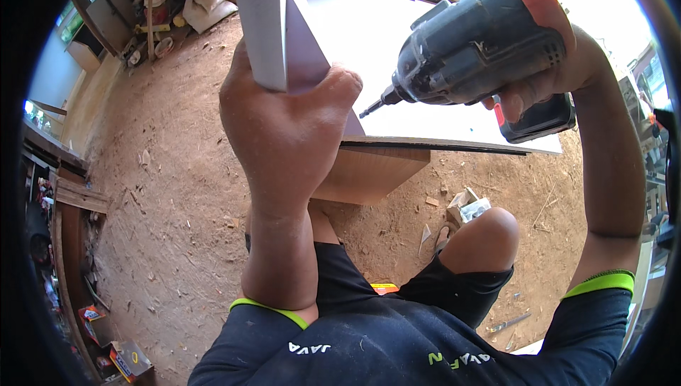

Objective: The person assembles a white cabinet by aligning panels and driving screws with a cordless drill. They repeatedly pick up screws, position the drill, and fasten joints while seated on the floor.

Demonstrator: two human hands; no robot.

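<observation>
My left hand [284,116] is closed round the lower end of a white panel [261,24] that stands up at the left edge of a white work surface [440,120]. In my right hand [539,84] is a dark cordless impact driver [475,42] with an orange-red rear end and a battery at its base. Its bit [370,108] points down and left, a short way right of the panel and my left thumb. No screw can be made out at the bit's tip. The driver hides part of the board behind it.
Under the work surface is a wood-grain box or panel [376,173]. A small open carton [468,206] lies on the bare dirt floor [170,194] near my knee. Sacks [211,3] and clutter are at the far left, a wooden shelf [67,244] at the left edge.
</observation>
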